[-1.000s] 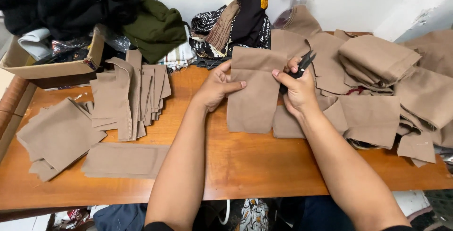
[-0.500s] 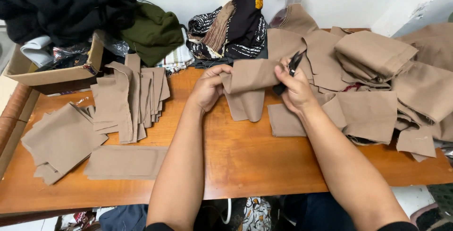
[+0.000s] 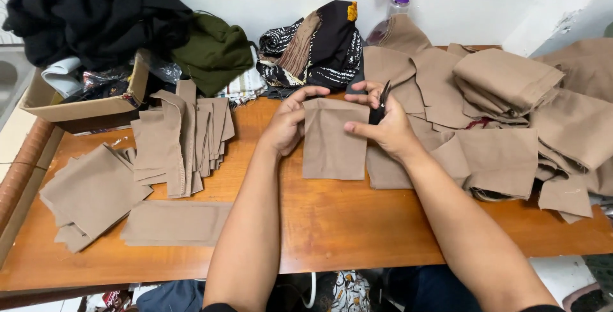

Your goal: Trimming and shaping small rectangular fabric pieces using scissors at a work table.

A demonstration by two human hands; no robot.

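I see the left hand [image 3: 285, 125] and the right hand [image 3: 383, 127] both holding one tan fabric piece [image 3: 332, 138] by its top edge, above the middle of the worktop [image 3: 332, 222], closer to the far edge. The piece is a plain rectangle, light brown, a little longer than wide, with a straight top edge and a faint vertical fold line near its right side. It hangs flat and its lower edge is close to the wood or resting on it; I cannot tell which. The grip of the left hand is clamped on the upper left corner, thumb in front. The grip of the right hand pinches the upper right corner, and the same hand also keeps small black thread snips [image 3: 379, 106] between its fingers, pointing up.

Just under the right hand lies another tan piece, partly covered. Toward the right edge there is a big heap of tan pieces [image 3: 511, 114], folded and loose. Toward the left edge I see a row of stitched tan pieces [image 3: 185, 136], a flat stack [image 3: 92, 194] near the left corner, and a long strip [image 3: 175, 222] near the front edge. A cardboard box [image 3: 83, 109] and dark clothes [image 3: 96, 15] stand at the far left corner.
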